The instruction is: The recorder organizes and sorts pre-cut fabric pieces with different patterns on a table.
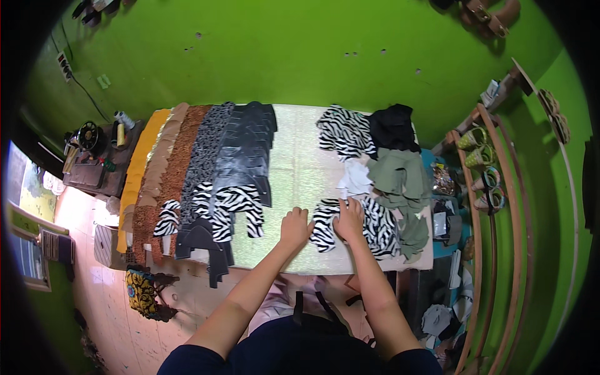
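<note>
My left hand rests on the pale, shiny tabletop cover, fingers slightly apart and thumb beside the edge of a zebra-print cut piece. Over that same piece lies my right hand, fingers spread and touching its upper part. More zebra-print pieces are heaped just right of it. Neither hand visibly grips anything. Left of my hands, curved zebra-print pieces lie across overlapping black pieces, with dark arched pieces at the table's near edge.
Rows of yellow, brown and grey speckled pieces cover the table's left. Olive cloth, black cloth, white scraps and a zebra-print pile sit at right. A sewing machine stands left; a wooden rack holds sandals.
</note>
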A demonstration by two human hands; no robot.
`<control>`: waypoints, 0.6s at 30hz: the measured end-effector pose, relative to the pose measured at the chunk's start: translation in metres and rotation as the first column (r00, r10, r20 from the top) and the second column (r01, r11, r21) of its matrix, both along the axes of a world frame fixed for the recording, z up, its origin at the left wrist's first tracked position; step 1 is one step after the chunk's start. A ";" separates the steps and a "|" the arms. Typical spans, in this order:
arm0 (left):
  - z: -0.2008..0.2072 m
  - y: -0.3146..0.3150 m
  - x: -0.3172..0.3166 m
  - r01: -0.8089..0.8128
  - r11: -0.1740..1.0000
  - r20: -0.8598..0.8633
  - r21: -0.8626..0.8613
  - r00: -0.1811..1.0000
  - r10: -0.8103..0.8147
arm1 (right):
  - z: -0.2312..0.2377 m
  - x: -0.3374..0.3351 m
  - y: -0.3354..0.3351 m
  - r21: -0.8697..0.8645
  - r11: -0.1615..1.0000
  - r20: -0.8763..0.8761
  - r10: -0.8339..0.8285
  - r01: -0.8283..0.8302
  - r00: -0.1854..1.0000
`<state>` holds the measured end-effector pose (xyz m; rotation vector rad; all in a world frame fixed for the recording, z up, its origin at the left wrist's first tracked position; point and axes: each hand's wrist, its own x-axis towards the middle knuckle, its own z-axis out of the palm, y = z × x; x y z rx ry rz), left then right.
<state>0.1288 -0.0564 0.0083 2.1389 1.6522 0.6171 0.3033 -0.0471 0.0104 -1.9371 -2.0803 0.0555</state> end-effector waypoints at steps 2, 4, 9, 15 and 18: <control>0.000 0.008 0.029 -0.044 0.996 -0.054 -0.084 0.998 0.040 | 0.000 0.026 0.008 -0.089 0.990 -0.010 0.110 -0.111 0.994; 0.000 0.011 0.045 -0.047 0.992 -0.073 -0.115 0.997 0.039 | 0.001 0.041 0.013 -0.076 0.985 -0.063 0.151 -0.155 0.987; 0.009 0.005 0.058 -0.051 0.999 -0.073 0.019 0.996 0.052 | 0.020 0.049 0.015 0.106 0.957 -0.173 0.287 -0.271 0.942; 0.033 -0.005 0.051 -0.102 0.993 -0.063 0.057 0.992 0.105 | 0.040 0.040 0.010 0.278 0.906 -0.130 0.366 -0.321 0.921; 0.037 -0.012 0.039 -0.240 0.953 -0.013 0.187 0.969 0.246 | 0.048 0.017 0.001 0.368 0.871 -0.114 0.389 -0.325 0.914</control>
